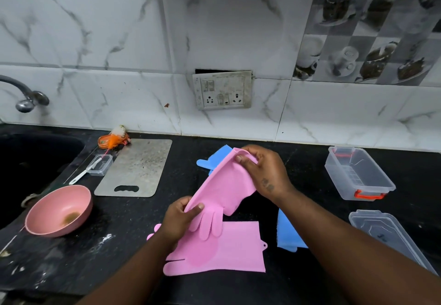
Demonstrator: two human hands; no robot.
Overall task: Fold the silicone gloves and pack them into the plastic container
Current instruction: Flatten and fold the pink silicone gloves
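A pink silicone glove is held up above the black counter, stretched between both hands. My left hand pinches it near the fingers, which hang down. My right hand grips its cuff end at the top. A second pink glove lies flat on the counter below. One blue glove lies behind the held glove, mostly hidden. Another blue glove shows under my right forearm. The clear plastic container with orange latches stands open at the right.
The container's clear lid lies at the right front. A metal cutting board, a small clear box, and a pink bowl sit to the left. A dark sink and tap are at the far left.
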